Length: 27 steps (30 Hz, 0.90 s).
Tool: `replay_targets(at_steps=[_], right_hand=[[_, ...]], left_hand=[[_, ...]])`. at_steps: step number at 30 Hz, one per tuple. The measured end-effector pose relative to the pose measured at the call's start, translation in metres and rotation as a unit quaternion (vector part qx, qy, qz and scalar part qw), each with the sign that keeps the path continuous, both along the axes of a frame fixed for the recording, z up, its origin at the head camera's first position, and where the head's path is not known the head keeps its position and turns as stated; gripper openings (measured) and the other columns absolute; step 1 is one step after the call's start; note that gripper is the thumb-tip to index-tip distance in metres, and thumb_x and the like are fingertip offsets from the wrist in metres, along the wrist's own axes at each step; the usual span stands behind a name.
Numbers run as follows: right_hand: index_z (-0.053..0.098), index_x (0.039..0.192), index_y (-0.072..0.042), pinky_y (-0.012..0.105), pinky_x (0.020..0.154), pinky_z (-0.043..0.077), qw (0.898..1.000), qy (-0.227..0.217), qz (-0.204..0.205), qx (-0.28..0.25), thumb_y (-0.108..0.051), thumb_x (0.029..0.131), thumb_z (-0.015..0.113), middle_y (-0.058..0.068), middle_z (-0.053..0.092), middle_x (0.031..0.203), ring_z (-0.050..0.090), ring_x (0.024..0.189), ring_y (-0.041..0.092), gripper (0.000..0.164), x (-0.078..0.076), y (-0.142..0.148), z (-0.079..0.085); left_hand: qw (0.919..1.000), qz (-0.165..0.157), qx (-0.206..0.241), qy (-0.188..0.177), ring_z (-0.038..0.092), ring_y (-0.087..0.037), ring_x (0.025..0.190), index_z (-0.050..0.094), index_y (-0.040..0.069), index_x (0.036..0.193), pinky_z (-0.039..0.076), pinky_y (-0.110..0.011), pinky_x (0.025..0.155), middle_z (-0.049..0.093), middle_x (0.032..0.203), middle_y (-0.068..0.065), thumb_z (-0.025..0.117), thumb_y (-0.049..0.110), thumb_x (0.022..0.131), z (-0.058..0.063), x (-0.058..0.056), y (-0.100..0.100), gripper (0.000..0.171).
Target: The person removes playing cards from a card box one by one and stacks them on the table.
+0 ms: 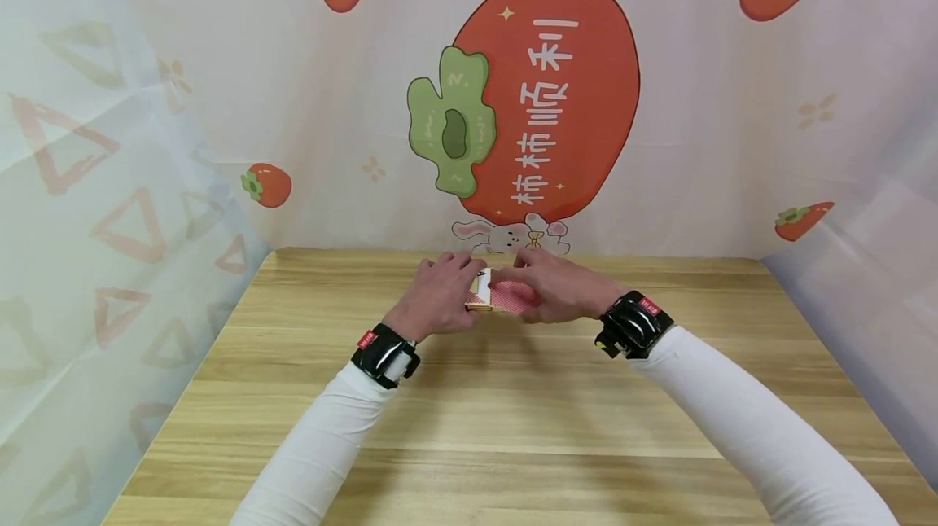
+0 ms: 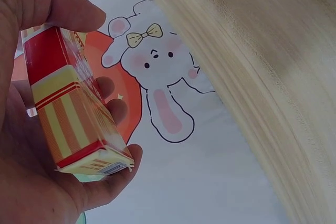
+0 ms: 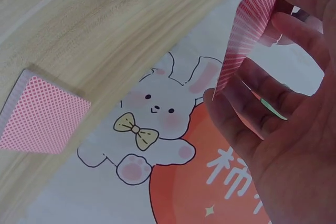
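My left hand [image 1: 438, 294] grips a red, yellow and orange striped playing card box [image 2: 73, 116], its thumb on one side and fingers on the other. Close to the right of it, my right hand [image 1: 560, 286] holds a red-patterned playing card [image 3: 244, 38] between thumb and fingers. The right wrist view shows that card almost edge-on, so I cannot tell if it is one or several. A small stack of playing cards [image 3: 44, 116] with pink checked backs lies on the table beyond the right hand. In the head view, the hands partly hide the box and cards.
The wooden table [image 1: 469, 444] runs back to a white cloth [image 1: 696, 143] printed with persimmons and a rabbit. A wrist camera strap [image 1: 386, 355] is on the left wrist, another strap [image 1: 634, 324] on the right.
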State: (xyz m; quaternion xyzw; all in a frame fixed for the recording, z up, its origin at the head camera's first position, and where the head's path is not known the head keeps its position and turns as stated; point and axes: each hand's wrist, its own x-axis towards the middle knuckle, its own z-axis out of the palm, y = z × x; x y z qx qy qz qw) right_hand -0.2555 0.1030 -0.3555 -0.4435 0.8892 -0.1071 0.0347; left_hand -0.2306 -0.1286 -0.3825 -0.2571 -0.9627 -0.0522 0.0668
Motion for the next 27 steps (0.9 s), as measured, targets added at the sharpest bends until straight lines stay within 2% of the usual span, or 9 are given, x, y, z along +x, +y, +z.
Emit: replay_targets(at_steps=[9, 16, 27], right_hand=[[0.053, 0.147, -0.032, 0.030, 0.072, 0.052, 0.998, -0.001, 0.008, 0.060, -0.028, 0.076, 0.090, 0.008, 0.049, 0.110, 0.050, 0.099, 0.022, 0.079, 0.004, 0.001, 0.003], [0.055, 0.143, -0.030, 0.031, 0.069, 0.048, 0.996, -0.004, 0.004, 0.086, -0.028, 0.077, 0.089, 0.007, 0.046, 0.104, 0.047, 0.095, 0.022, 0.075, 0.005, 0.004, 0.004], [0.055, 0.144, -0.029, 0.033, 0.068, 0.049, 0.993, -0.033, -0.066, 0.090, -0.030, 0.078, 0.089, 0.007, 0.048, 0.101, 0.051, 0.087, 0.023, 0.074, 0.000, 0.017, 0.005]], left_hand=[[0.9998, -0.003, 0.013, -0.013, 0.053, -0.029, 0.114, 0.059, 0.016, 0.135, 0.047, -0.055, 0.089, 0.059, 0.125, -0.004, 0.083, 0.028, 0.075, -0.002, 0.000, -0.001, 0.065], [0.9994, 0.008, 0.009, -0.032, 0.052, -0.031, 0.118, 0.058, 0.015, 0.137, 0.046, -0.058, 0.091, 0.057, 0.129, -0.005, 0.083, 0.026, 0.075, -0.002, 0.002, -0.003, 0.067], [0.9985, 0.033, 0.020, -0.038, 0.053, -0.034, 0.113, 0.055, 0.014, 0.137, 0.049, -0.059, 0.086, 0.059, 0.123, -0.009, 0.083, 0.019, 0.075, -0.004, 0.002, -0.007, 0.068]])
